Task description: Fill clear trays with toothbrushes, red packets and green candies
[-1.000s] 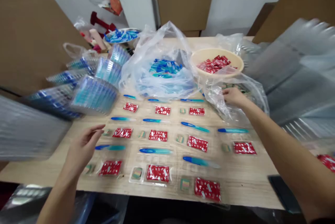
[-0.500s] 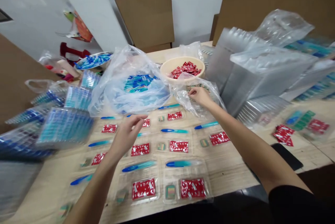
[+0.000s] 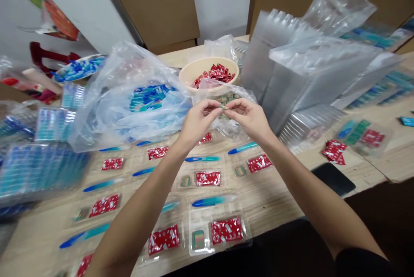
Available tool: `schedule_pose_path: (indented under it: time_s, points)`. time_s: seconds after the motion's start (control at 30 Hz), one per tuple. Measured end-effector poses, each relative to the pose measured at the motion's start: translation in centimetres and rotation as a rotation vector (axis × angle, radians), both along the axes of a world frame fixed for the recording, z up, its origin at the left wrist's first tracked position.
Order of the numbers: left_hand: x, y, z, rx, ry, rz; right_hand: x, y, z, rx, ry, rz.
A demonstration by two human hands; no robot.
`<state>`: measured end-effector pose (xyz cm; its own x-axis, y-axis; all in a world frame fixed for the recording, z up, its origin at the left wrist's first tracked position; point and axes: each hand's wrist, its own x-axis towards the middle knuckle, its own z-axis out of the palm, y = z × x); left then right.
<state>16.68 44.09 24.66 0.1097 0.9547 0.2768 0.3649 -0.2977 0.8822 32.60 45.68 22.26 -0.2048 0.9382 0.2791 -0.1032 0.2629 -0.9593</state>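
My left hand (image 3: 198,124) and my right hand (image 3: 251,121) meet fingertip to fingertip, pinching a small green striped piece (image 3: 224,107) between them. Just behind, more such pieces (image 3: 231,96) lie in a clear plastic bag (image 3: 247,92). Below my wrists, several clear blister trays (image 3: 211,214) are spread on the wooden table. Those in plain sight hold a blue-teal pen (image 3: 211,200), a red printed packet (image 3: 227,230) and a green striped square (image 3: 198,239). My left forearm covers part of some trays.
A cream basin (image 3: 184,79) of red packets stands behind the bag. Left of it lies a plastic bag (image 3: 106,108) of blue pens, with filled packs (image 3: 39,169) stacked beyond. Clear tray stacks (image 3: 300,70) rise at right, near a black phone (image 3: 334,178).
My right hand has drawn a green striped piece from the bag. My left hand has moved up and right to meet it. The view has shifted right.
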Motion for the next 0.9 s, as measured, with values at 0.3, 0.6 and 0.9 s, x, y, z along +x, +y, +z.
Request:
schedule_pose_path:
  time_s: [0.3,0.6,0.9]
  points:
    - [-0.2,-0.1,-0.2,-0.028,-0.106,0.001,0.2,-0.4,-0.2,0.176,-0.059,-0.041]
    - [0.1,-0.3,-1.0,0.343,-0.010,0.036,-0.5,-0.1,-0.7,0.289,-0.126,-0.142]
    - [-0.7,0.4,-0.6,0.008,-0.231,0.100,0.1,-0.9,0.2,0.461,-0.177,-0.238]
